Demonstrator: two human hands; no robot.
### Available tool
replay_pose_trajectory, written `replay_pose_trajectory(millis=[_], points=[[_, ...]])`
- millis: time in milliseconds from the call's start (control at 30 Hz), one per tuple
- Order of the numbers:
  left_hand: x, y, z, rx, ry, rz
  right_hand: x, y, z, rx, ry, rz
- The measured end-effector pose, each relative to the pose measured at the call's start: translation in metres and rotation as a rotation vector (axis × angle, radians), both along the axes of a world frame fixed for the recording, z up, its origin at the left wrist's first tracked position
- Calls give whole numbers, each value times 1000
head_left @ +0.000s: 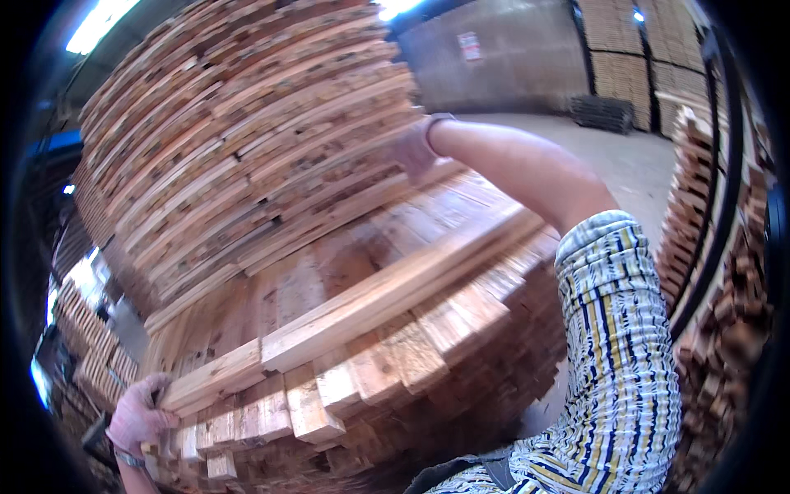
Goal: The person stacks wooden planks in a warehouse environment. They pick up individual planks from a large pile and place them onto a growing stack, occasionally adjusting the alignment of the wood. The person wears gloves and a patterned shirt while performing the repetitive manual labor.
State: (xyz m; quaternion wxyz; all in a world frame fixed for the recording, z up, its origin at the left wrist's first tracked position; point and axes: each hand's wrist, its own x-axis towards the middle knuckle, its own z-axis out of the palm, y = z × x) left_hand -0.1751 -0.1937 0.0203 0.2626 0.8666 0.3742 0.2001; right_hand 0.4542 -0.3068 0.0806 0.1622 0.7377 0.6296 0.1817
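My left hand (141, 416), in a pinkish work glove, curls its fingers and thumb round the near-left end of a short wooden board (212, 377). That board lies crosswise on a layer of planks (284, 284). End to end with it runs a longer wooden board (395, 288), slanting up to the right. My right arm reaches over the layer to its far right side. There my right hand (418, 150), also gloved, is at the end of a crosswise board (411, 185) beside the tall stack. Motion blur hides its fingers.
A tall stack of boards (255, 123) rises behind the layer. Uneven plank ends (420, 354) jut out toward me. More wood piles stand at left (103, 337) and right (691, 206), with a dark curved bar (724, 181) near the right one. Grey floor (634, 160) lies beyond.
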Motion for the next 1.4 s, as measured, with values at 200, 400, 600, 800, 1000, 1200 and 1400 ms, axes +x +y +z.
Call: replay_pose_trajectory(millis=[200,400,600,800,1000,1200,1400], points=[[-2,-22,15,150,290,119,8,81,-38,-154,84,21],[7,-10,13,238,362,18,-1,69,-33,-243,127,-15],[1,-1,3,465,538,1,106,95,-47,-224,-71,70],[-9,-2,0,267,490,6,127,113,-35,-210,-45,378],[0,18,-12,443,410,-41,-257,-25,-23,263,409,644],[5,-123,-142,931,-439,341,-393,-119,-124,-145,542,1287],[-93,-299,-411,-309,-714,683,-451,-116,-372,-1049,1022,401]])
